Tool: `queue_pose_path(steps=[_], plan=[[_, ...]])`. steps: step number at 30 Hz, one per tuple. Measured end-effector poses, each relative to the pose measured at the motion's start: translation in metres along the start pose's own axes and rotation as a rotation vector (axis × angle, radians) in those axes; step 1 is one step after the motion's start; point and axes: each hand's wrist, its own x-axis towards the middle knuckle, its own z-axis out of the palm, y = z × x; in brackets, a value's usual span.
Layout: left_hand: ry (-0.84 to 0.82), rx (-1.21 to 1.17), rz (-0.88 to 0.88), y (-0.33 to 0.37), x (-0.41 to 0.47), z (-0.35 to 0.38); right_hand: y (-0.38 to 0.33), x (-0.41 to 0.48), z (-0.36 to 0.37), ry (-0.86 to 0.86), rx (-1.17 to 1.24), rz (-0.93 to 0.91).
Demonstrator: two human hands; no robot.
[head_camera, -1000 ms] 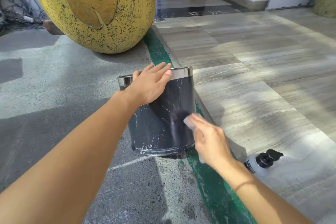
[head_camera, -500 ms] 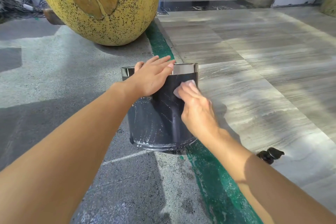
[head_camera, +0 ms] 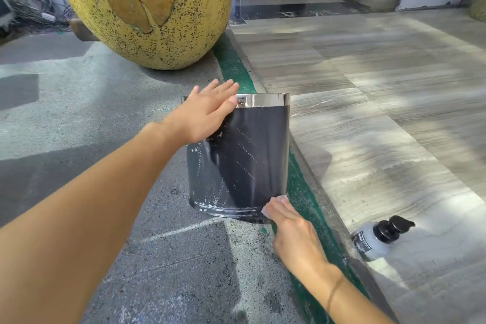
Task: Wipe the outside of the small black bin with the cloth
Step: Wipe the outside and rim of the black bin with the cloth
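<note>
Head view: sunlight is falling across grey concrete ground [head_camera: 79, 118] and a raised stone-tile floor [head_camera: 381, 102], a green strip [head_camera: 234, 68] dividing them, a large speckled yellow sculpture [head_camera: 147, 8] behind. The small black bin [head_camera: 244, 163] is standing upright on the concrete beside the strip; its inside is not showing. The left hand [head_camera: 207, 113] is lying flat on its upper side, fingers together. The right hand [head_camera: 292, 229] is pressing a pale cloth [head_camera: 273, 205] against the bin's base, fingers together. 1 pump bottle [head_camera: 376, 237] is lying on the tiles.

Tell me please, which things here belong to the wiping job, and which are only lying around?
Belong to the job:
- small black bin
- cloth, under the right hand
- left hand, steadying the bin at its rim

Just lying about:
- pump bottle on the pale floor
- big yellow speckled pot
- tangle of cables
</note>
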Motion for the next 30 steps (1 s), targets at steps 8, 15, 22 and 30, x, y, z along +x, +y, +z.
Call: queue_pose_path(steps=[8,15,22,30], plan=[[-0.005,0.033,0.035,-0.013,-0.012,-0.005,-0.012,0.023,-0.026,0.307,0.123,0.014],[0.018,0.046,0.063,-0.004,-0.024,0.009,-0.044,0.106,-0.078,0.637,0.089,-0.120],[0.003,0.003,0.037,0.004,-0.033,0.009,-0.058,0.119,-0.078,0.532,-0.028,-0.026],[0.016,-0.038,-0.046,0.012,-0.028,0.006,-0.039,0.102,-0.054,0.330,-0.129,-0.072]])
